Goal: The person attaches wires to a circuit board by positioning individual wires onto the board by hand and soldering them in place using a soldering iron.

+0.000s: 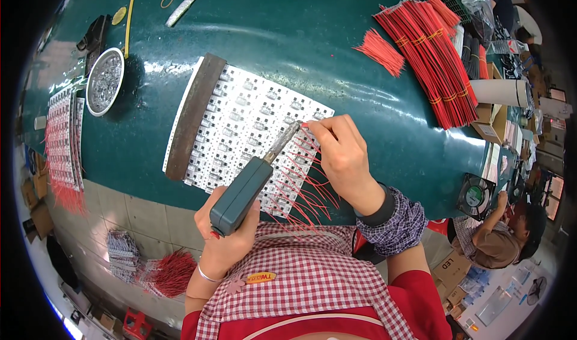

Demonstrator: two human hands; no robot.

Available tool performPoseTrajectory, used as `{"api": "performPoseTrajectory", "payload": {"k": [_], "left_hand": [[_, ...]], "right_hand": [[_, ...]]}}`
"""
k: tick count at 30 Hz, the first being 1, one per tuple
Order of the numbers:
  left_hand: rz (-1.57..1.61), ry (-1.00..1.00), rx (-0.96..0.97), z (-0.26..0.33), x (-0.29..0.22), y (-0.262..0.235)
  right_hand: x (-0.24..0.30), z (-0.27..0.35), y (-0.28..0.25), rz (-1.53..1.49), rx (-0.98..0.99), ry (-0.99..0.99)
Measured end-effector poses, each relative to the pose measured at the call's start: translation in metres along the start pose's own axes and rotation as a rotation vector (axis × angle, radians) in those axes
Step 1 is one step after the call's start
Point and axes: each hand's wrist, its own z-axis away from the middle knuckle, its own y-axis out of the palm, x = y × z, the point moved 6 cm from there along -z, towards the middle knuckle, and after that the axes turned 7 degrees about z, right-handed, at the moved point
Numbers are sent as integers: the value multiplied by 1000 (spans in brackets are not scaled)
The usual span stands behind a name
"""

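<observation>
Left hand [238, 239] grips green soldering gun [243, 193], reaching near far right corner of white board panel [240, 112]; right hand [347, 157] pinches red wire [305, 125] there, likely steadying it; panel lies on table [288, 45], brown bar [195, 118] across its left side (presumably weighting it flat).

On the smooth dark green table [144, 187], at its left part, there is a round white bowl [122, 77] with shiny grey bits inside. Near it lie a narrow yellow strip [130, 24] and a small yellow disc [119, 15]. Farther right are a thin tan ring [162, 3] and a long silvery strip [185, 5]. At the right edge stands a square black fan with green centre [475, 196]
</observation>
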Motion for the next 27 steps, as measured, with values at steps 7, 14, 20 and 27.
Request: {"api": "performPoseTrajectory", "payload": {"k": [7,14,20,27], "left_hand": [[13,-13,-1,1,1,0],[60,-59,-104,10,8,-7],[112,-128,-123,10,8,-10],[54,-54,-99,4,4,-6]], "right_hand": [[2,-1,0,15,29,4],[1,-1,0,13,27,2],[2,-3,-3,45,-15,-2],[1,-3,-7,44,-111,-13]]}}
